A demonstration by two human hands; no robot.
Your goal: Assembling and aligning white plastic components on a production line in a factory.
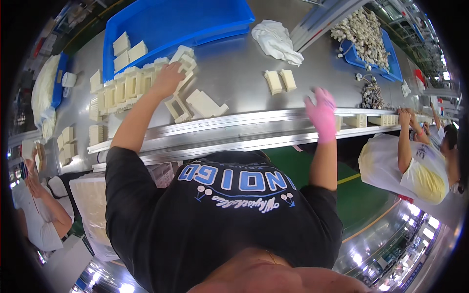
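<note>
The cream plastic frames [120, 89] stand in a row at ten o'clock on the counter [229, 68]. At eleven, the left hand [168, 79] bends over them; its grip I cannot tell. At two, the gloved right hand [322, 108] is half open, empty.

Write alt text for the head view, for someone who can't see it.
A bare left hand is among cream frame-like parts beside a blue tray on a metal bench. The pink-gloved right hand, apparently empty, is at the metal rail.
</note>
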